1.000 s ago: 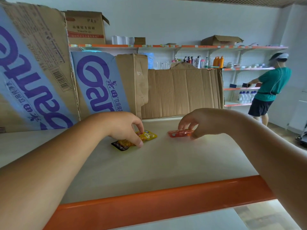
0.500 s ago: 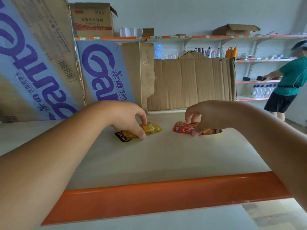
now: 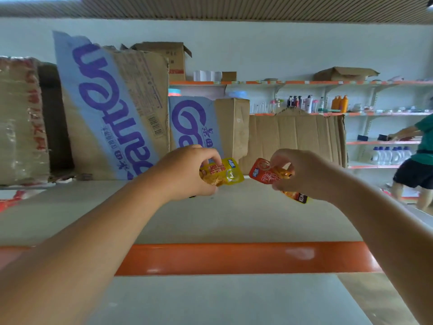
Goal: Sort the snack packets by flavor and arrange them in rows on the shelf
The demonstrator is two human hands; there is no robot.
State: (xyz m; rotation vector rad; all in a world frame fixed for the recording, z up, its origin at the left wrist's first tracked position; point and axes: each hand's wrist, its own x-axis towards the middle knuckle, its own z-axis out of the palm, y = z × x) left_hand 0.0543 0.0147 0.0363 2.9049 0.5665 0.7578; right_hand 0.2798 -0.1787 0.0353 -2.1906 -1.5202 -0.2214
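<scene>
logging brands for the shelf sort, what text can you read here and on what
"anten", sideways on the big cardboard box; first letter not clear.
"Ga" on the smaller box; the rest is behind the left hand.
"KON" on the dark end of the red packet in the right hand.
Chinese print on the yellow packet, red packet and boxes: too blurred to read.

Glossy plastic yellow packet (image 3: pixel 222 174), glossy orange packet (image 3: pixel 264 173), matt cardboard boxes (image 3: pixel 295 137), shiny orange shelf edge (image 3: pixel 234 258)
</scene>
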